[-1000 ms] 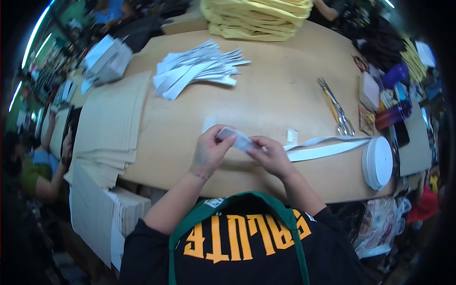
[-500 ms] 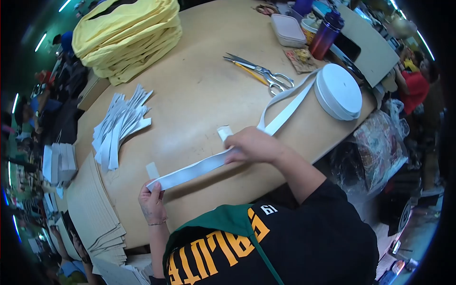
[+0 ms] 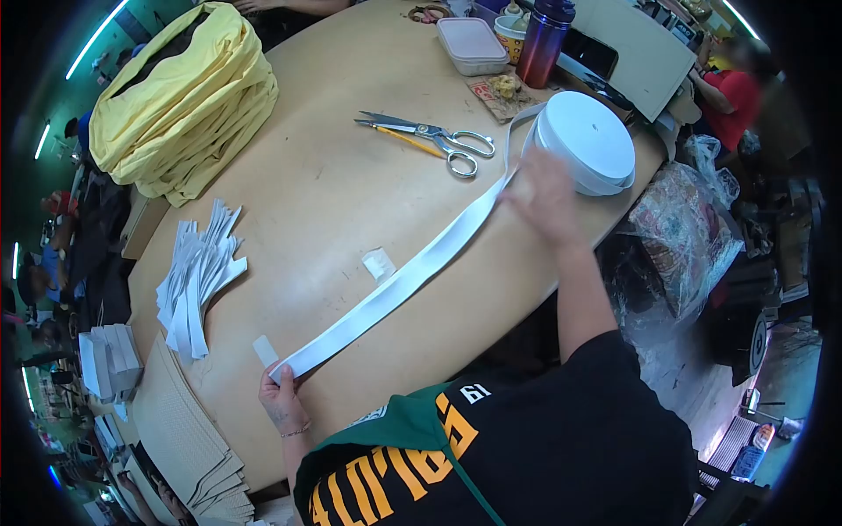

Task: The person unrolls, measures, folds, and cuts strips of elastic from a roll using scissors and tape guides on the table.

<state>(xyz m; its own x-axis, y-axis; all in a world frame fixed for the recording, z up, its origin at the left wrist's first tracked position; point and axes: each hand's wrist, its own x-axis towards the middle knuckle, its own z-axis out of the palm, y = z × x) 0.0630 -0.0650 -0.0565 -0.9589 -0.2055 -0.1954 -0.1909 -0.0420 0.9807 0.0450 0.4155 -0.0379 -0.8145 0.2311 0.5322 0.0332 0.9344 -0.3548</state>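
Note:
My left hand pinches the free end of a wide white elastic band between thumb and fingers, beside a small piece of tape stuck to the table. From there the band stretches diagonally up to my right hand, which is smeared by motion at the band, close to the roll. How its fingers grip is blurred. The roll lies flat, with a loop of band coming off its left side. A second tape mark is beside the band's middle.
Silver scissors and a yellow pencil lie left of the roll. Cut white strips are heaped at left, below stacked yellow fabric. A bottle, a plastic box and a phone stand or lie behind.
My right hand has moved up along the band toward the roll, and a longer length now lies stretched between my hands. My left hand keeps its pinch. The camera view has shifted.

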